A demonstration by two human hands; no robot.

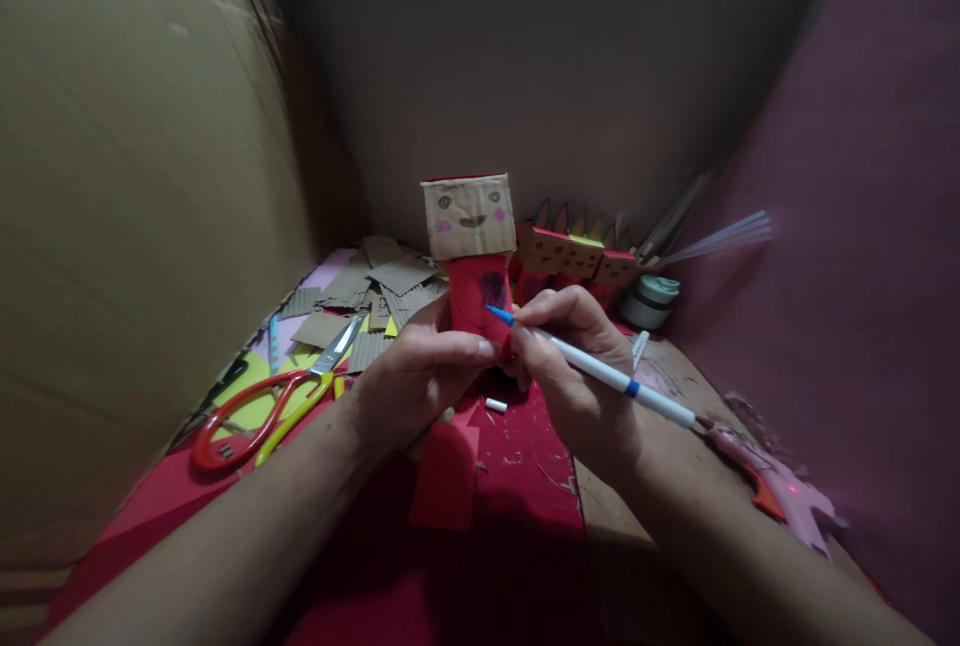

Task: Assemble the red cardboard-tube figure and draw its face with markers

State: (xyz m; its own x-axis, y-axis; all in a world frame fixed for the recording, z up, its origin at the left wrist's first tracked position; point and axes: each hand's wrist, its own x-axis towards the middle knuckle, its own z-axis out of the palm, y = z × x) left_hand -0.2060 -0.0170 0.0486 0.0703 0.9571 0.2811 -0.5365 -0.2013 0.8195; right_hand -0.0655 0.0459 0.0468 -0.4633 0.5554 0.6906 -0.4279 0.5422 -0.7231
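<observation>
Now the left hand (420,366) grips the cardboard doll (471,256); right hand (577,366) fingers pinch a blue pen (600,371), tip touching its red body.

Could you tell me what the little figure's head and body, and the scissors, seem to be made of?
Figure's head: plain brown cardboard, matte, with a drawn face. Body: apparently red paper or card, matte, marked by the pen. Scissors: shiny metal blades, glossy handles, likely plastic.
</observation>
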